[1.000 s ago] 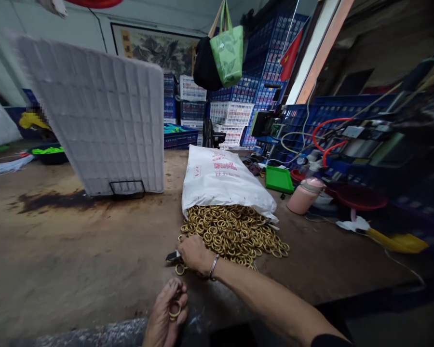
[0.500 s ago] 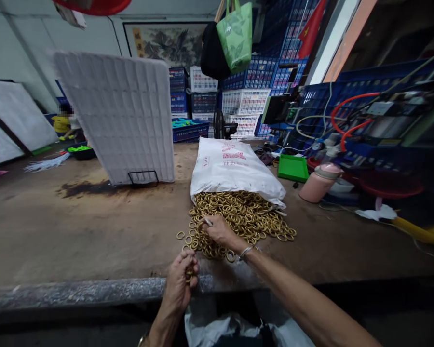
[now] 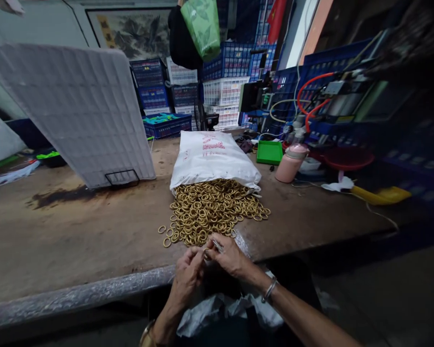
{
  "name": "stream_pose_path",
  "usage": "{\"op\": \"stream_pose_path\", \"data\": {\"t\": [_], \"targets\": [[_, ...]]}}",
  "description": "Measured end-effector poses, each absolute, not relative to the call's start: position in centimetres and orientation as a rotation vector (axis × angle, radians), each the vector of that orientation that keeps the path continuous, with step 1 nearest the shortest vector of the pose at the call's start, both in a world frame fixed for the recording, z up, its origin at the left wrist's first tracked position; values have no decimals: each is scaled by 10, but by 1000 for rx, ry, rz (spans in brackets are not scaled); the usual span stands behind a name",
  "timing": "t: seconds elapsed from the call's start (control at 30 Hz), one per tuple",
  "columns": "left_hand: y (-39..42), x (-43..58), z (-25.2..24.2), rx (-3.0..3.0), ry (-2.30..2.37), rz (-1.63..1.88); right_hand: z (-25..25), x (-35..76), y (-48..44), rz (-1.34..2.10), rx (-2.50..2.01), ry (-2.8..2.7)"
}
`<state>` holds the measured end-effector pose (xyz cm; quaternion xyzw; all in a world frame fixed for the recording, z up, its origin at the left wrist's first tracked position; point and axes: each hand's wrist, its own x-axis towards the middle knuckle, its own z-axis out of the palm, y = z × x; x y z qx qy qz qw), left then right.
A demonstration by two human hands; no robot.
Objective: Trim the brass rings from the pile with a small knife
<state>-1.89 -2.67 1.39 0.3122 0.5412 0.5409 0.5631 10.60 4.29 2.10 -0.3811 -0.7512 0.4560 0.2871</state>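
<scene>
My left hand (image 3: 188, 271) is closed in front of the table edge, fingertips pinched close to my right hand; what lies in its palm is hidden now. My right hand (image 3: 228, 256) is closed on a small, thin metal tool (image 3: 217, 246) of a kind I cannot make out. A gold-coloured ring (image 3: 206, 254) shows between the fingertips of both hands; which one grips it I cannot tell. Just beyond them, a heap of gold-coloured rings (image 3: 204, 212) spreads from the mouth of a white woven sack (image 3: 213, 161) with red print, lying on its side.
The brown tabletop (image 3: 94, 241) has a plastic-wrapped front edge. At left stands a tall quilted white panel (image 3: 90, 115) in a black wire stand. A green tray (image 3: 269, 153) and pink bottle (image 3: 291, 164) are at right. Stacked crates (image 3: 226, 91) fill the back.
My right hand has come back from the ring heap to meet my left hand, a ring now between their fingertips. Rings seen earlier in my left hand are now hidden. The view has turned right.
</scene>
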Motion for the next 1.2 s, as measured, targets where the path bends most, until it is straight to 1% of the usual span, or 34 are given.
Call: {"op": "stream_pose_path", "data": {"t": [0.17, 0.33, 0.5, 0.67, 0.83, 0.93, 1.07, 1.2], "targets": [[-30, -12, 3, 697, 1277, 1205, 8, 113, 38, 1306, -999, -1885], [-28, -7, 0, 619, 1316, 1262, -9, 120, 38, 1458, -1210, -1621], [-26, -4, 3, 695, 1376, 1296, -7, 123, 27, 1462, -1155, -1660], [-23, 4, 9, 885, 1431, 1345, -4, 118, 23, 1540, -1150, -1572], [-23, 10, 12, 775, 1433, 1276, -7, 121, 29, 1558, -1168, -1539], [-24, 5, 4, 830, 1463, 1343, -7, 123, 31, 1741, -1142, -1464], [-24, -8, -8, 1182, 1416, 1341, -4, 125, 34, 2038, -1124, -1347], [-24, -15, -10, 1427, 1388, 1293, -3, 128, 37, 2164, -1109, -1258]]}}
